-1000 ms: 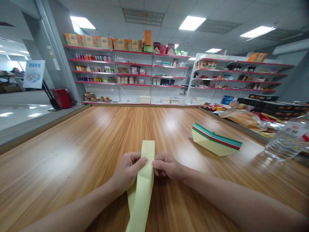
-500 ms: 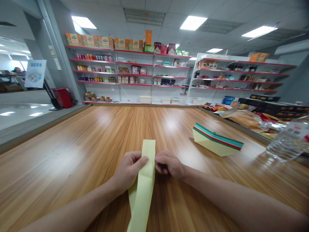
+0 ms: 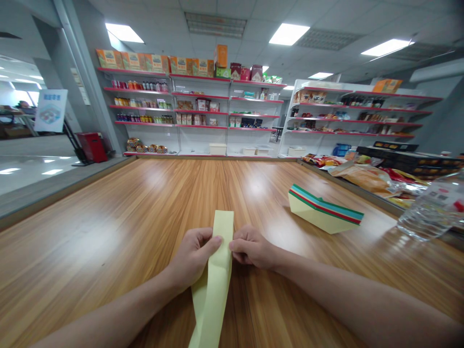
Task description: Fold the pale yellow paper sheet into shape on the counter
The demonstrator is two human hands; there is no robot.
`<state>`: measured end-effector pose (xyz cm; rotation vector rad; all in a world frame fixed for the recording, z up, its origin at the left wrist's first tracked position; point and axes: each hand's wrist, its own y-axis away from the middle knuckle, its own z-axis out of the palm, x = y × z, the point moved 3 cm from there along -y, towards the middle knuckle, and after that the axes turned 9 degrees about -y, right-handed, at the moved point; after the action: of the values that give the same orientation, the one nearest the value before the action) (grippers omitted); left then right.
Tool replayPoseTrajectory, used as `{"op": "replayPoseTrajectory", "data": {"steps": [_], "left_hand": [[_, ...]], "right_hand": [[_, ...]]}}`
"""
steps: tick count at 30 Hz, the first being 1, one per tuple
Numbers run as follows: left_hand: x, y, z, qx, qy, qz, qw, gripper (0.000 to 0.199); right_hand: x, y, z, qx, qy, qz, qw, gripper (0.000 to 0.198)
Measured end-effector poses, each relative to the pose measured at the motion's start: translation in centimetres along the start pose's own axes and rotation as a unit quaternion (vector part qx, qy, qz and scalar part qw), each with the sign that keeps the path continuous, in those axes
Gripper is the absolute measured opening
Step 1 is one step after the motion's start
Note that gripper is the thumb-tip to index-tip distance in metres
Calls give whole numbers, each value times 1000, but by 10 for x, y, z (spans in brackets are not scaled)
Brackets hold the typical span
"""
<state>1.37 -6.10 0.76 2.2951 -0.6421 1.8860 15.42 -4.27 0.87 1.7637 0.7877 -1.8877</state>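
Observation:
A pale yellow sheet of paper, folded into a long strip, runs from the near edge of the view up between my hands. My left hand grips its left side, thumb lying on top of the strip. On the right edge, my right hand pinches the paper between thumb and curled fingers. Part of a lower layer shows beneath the strip on the left. Farther right on the table stands a folded paper boat, pale yellow with green, blue, white and red stripes along its upper edge.
The wooden table has a raised rim. A clear plastic bottle stands at the right. Beyond it lie snack packets and stacked black boxes. Stocked shelves line the back, and a red box stands at left.
My right hand has moved slightly left and its thumb now meets the strip's right edge. The left hand keeps its hold. The view has shifted a little.

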Motion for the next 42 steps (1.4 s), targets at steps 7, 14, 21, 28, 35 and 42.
{"op": "replayPoseTrajectory", "data": {"steps": [7, 14, 21, 28, 35, 42], "left_hand": [[2, 0, 0, 11, 6, 13, 1000, 32], [1, -1, 1, 1, 6, 2, 1000, 34], [1, 0, 0, 13, -15, 6, 1000, 35], [1, 2, 1, 0, -30, 19, 999, 37], [3, 1, 0, 8, -13, 12, 1000, 36], [2, 1, 1, 6, -3, 8, 1000, 35]], "right_hand": [[2, 2, -3, -9, -1, 7, 1000, 30], [3, 1, -3, 24, -10, 15, 1000, 26], [3, 2, -3, 32, -19, 9, 999, 26], [2, -1, -7, 58, -26, -13, 998, 33], [3, -1, -3, 30, -17, -6, 999, 36], [1, 1, -2, 16, -5, 0, 1000, 30]]}}
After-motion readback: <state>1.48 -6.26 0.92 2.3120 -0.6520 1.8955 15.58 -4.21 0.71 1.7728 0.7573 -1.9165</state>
